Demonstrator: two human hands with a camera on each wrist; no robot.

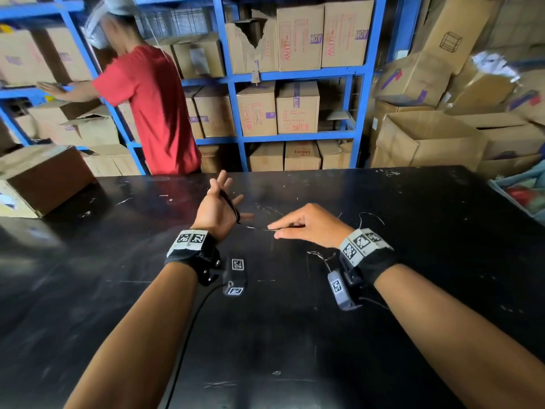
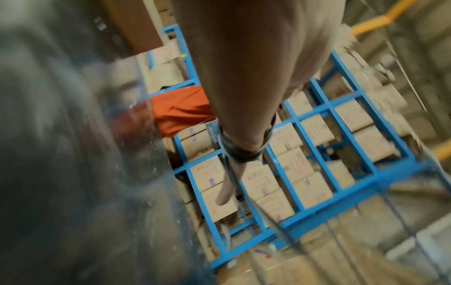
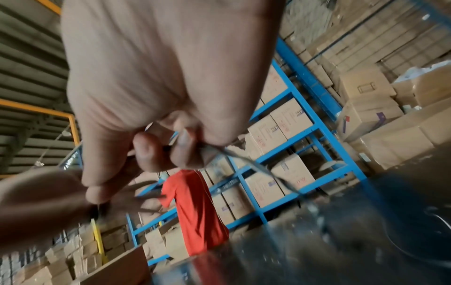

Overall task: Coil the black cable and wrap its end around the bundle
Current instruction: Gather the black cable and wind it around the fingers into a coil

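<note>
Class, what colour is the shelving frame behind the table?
Blue shelving frame, holding brown cardboard boxes; clearest in the head view.

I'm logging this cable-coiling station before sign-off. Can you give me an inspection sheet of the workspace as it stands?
Surface: black table, scratched, with pale specks.
Job's things: black cable looped around the left hand; a strand runs to the right hand.
Clutter: cardboard box on the table's far left corner.
Hands: left open, fingers spread inside the loops; right pinches the strand.
Cables: loose cable trails on the table behind the right hand; wrist camera lead.
Surroundings: blue shelving stacked with cartons; person in red shirt.
</note>
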